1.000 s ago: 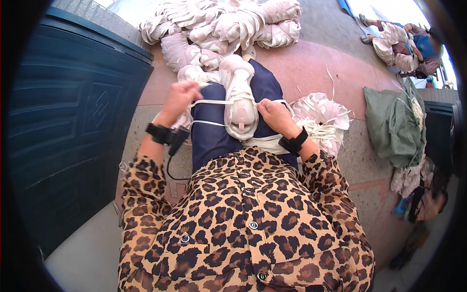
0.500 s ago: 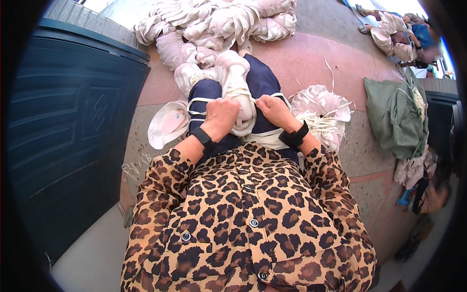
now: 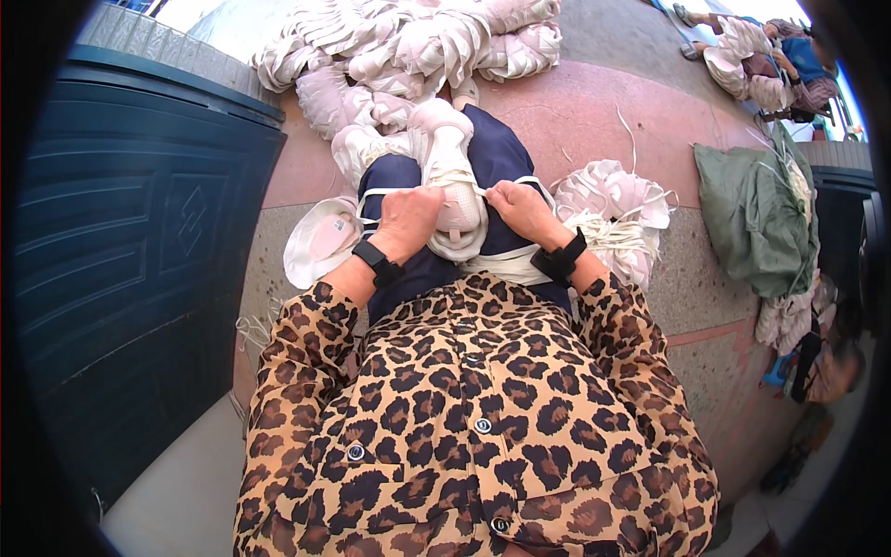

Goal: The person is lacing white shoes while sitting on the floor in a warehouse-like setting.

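Between my knees rests a white and pale pink shoe upper point(image 3: 461, 209), its white shoelace point(image 3: 453, 174) drawn across the front. At the left of it, my left hand point(image 3: 411, 218) is closed, apparently on the lace, though its fingertips are partly turned away. My right hand point(image 3: 520, 212) pinches the lace's other side just right of the upper. Both hands sit at about the same height over my dark trousers. White straps or laces point(image 3: 510, 267) loop over my thighs.
A large heap of similar uppers point(image 3: 408, 42) lies ahead. On the left is a single upper point(image 3: 320, 239) beside a dark blue door point(image 3: 139, 232). To the right are a bundle of uppers with laces point(image 3: 613, 218) and a green sack point(image 3: 752, 213). Other people point(image 3: 789, 70) sit farther off.
My left hand has shifted slightly left, away from the upper, uncovering more of its mesh. The right hand has stayed nearly still, keeping its pinch.
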Demonstrator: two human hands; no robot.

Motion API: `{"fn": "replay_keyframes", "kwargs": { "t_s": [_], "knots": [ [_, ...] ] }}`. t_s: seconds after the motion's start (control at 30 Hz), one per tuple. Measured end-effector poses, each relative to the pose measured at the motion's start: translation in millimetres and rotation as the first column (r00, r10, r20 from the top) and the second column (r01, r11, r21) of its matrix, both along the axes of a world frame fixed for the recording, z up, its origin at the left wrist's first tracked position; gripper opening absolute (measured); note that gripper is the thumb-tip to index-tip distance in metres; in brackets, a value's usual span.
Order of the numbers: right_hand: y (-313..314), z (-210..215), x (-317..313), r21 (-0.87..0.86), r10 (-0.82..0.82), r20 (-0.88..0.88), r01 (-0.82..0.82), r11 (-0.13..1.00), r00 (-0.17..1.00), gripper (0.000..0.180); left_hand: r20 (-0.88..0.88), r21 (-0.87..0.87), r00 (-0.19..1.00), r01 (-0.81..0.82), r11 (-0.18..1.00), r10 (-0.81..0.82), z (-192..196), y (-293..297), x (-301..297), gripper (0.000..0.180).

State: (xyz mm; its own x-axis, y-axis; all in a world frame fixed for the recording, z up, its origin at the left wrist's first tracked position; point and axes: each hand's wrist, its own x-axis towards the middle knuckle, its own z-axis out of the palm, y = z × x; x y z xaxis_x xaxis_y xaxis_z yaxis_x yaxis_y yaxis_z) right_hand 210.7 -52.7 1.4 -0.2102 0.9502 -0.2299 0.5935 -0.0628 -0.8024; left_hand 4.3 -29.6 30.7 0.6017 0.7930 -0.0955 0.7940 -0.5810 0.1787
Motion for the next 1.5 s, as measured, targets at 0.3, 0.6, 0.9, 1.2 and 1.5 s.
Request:
{"fn": "replay_keyframes", "kwargs": {
  "t_s": [0.3,0.6,0.9,1.2,1.5],
  "knots": [
    [-4,22,-15,0.038,-0.137,-0.153,0.144,0.989,0.979,0.025,0.072,0.096,0.989,-0.14,0.986,0.133,-10,-12,-5,0.003],
    [-4,6,-42,0.105,-0.074,-0.168,0.092,0.99,0.983,0.026,0.019,0.104,0.977,-0.214,0.971,0.213,-5,-12,2,0.003],
    [-2,-1,-42,0.177,-0.132,-0.162,0.16,0.971,0.978,0.027,0.429,-0.82,0.541,-0.102,0.563,0.723,-23,5,-4,0.022],
    [6,-1,-43,0.076,-0.205,-0.273,0.233,0.969,0.94,0.025,0.38,-0.255,0.843,-0.3,0.919,0.38,-23,-2,13,0.019],
    [0,1,-50,0.249,-0.166,-0.026,0.168,0.954,0.986,0.023,0.14,-0.146,0.957,-0.234,0.961,0.254,2,-2,14,0.012]
  ]
}}
